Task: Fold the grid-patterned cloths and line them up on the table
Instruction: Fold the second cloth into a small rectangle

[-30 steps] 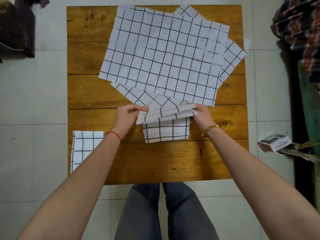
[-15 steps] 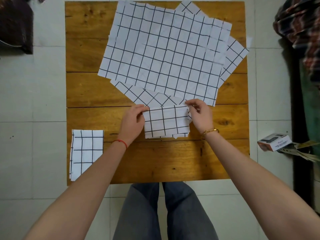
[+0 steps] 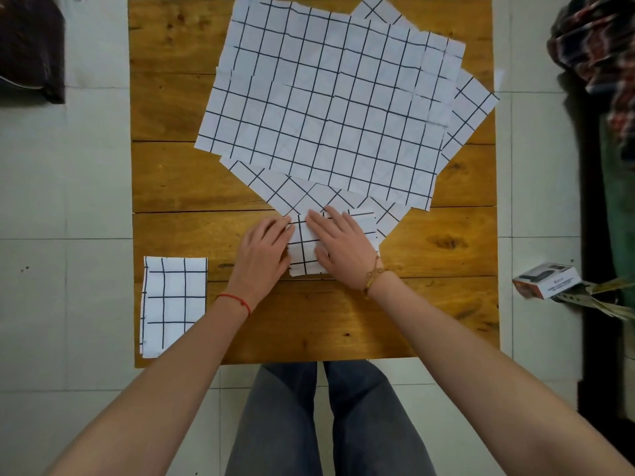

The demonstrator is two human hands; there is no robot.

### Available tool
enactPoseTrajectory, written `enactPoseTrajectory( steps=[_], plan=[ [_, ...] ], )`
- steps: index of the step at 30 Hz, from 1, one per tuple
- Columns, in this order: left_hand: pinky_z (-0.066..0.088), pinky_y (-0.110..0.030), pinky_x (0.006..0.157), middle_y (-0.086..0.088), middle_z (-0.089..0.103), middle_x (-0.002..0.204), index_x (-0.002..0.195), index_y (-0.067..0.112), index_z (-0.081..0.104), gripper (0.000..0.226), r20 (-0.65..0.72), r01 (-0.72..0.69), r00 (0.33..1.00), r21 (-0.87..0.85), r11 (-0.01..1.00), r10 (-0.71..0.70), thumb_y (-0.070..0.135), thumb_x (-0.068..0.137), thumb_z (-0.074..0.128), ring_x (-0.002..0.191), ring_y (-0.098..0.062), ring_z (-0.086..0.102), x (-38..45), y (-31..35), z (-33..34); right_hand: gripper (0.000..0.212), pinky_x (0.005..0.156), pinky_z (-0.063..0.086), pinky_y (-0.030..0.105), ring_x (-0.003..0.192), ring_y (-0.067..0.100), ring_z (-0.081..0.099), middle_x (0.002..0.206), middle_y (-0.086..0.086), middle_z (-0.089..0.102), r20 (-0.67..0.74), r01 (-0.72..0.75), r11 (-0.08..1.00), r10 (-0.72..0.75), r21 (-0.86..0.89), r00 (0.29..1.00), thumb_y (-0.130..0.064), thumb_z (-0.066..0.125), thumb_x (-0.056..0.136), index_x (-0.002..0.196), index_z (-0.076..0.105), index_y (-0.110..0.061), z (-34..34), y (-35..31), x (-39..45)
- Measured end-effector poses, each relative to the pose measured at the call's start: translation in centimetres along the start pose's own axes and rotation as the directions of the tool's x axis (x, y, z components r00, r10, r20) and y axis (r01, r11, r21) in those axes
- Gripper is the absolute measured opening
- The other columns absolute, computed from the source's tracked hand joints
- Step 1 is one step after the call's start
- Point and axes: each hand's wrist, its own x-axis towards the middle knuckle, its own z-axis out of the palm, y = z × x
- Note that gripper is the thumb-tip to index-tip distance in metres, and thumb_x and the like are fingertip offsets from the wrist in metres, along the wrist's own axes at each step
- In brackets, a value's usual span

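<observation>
A stack of unfolded cloths (image 3: pixel 330 108) is spread over the far half of the table (image 3: pixel 178 187), overlapping one another. Just in front of the stack, near the table's middle, a small folded cloth (image 3: pixel 302 247) is laid, its far edge overlapping the lowest sheet. The right hand (image 3: pixel 338 247) is laid flat on it; the left hand (image 3: pixel 263 250) is placed at its left edge. A second folded cloth (image 3: pixel 173 302) is set at the near left corner, well apart. To the right of the table, a box (image 3: pixel 546 280) is lying on the floor.
</observation>
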Motion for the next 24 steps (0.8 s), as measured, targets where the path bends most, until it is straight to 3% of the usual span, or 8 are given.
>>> enactPoseTrajectory(
  steps=[4,10,14,18,21,24],
  plan=[
    [0.018,-0.04,0.113,-0.001,0.044,0.146,0.138,0.016,0.049,0.05,-0.01,0.009,1.0,-0.014,1.0,-0.009,0.019,0.089,0.061,0.138,-0.024,0.033,-0.1,0.0,0.0,0.059,0.117,0.019,0.048,0.145,0.027,0.018,0.158,0.002,0.02,0.064,-0.033,0.998,0.036,-0.047,0.997,-0.037,0.033,0.098,0.15,0.021,-0.012,0.8,-1.0,0.2],
    [0.021,-0.045,0.113,0.005,0.042,0.148,0.139,0.024,0.049,0.049,0.008,0.098,0.995,-0.088,0.991,-0.098,0.017,0.091,0.056,0.139,-0.024,0.029,-0.2,0.2,0.0,0.057,0.117,0.018,0.049,0.145,0.026,0.019,0.157,0.0,0.024,0.086,-0.097,0.992,0.103,-0.075,0.991,-0.039,0.027,0.098,0.149,0.025,-0.014,0.8,-0.6,-0.6],
    [0.028,-0.047,0.11,0.004,0.044,0.145,0.133,0.027,0.055,0.048,-0.001,0.154,0.988,-0.148,0.977,-0.155,0.01,0.088,0.057,0.137,-0.025,0.031,0.0,0.0,-0.2,0.058,0.117,0.018,0.05,0.143,0.028,0.022,0.153,-0.001,0.031,0.026,-0.215,0.974,0.217,-0.068,0.976,-0.041,0.017,0.097,0.147,0.032,-0.015,0.2,1.7,-2.6],
    [0.03,-0.049,0.111,0.002,0.046,0.144,0.133,0.025,0.056,0.051,0.0,0.124,0.992,-0.125,0.984,-0.125,0.005,0.086,0.058,0.138,-0.026,0.032,0.2,-0.4,-0.3,0.052,0.118,0.012,0.048,0.144,0.026,0.022,0.151,-0.004,0.035,-0.045,-0.298,0.954,0.296,-0.035,0.954,-0.039,0.024,0.099,0.145,0.035,-0.019,-0.2,4.3,-4.7],
    [0.028,-0.049,0.111,0.001,0.045,0.145,0.134,0.025,0.055,0.051,0.009,0.127,0.992,-0.123,0.984,-0.127,0.006,0.086,0.058,0.138,-0.026,0.031,0.3,-0.3,-0.5,0.048,0.117,0.016,0.047,0.142,0.025,0.026,0.147,-0.003,0.043,-0.092,-0.299,0.954,0.299,0.011,0.95,-0.037,0.027,0.099,0.14,0.044,-0.018,-0.4,4.9,-4.9],
    [0.026,-0.046,0.112,0.0,0.04,0.148,0.136,0.025,0.052,0.049,0.03,0.168,0.986,-0.138,0.976,-0.165,0.012,0.089,0.056,0.139,-0.025,0.029,0.2,0.4,-0.5,0.037,0.109,0.031,0.044,0.132,0.026,0.039,0.131,0.0,0.057,-0.183,-0.294,0.948,0.313,0.122,0.932,-0.031,0.039,0.097,0.126,0.057,-0.016,-1.1,4.9,-3.9]
  ],
)
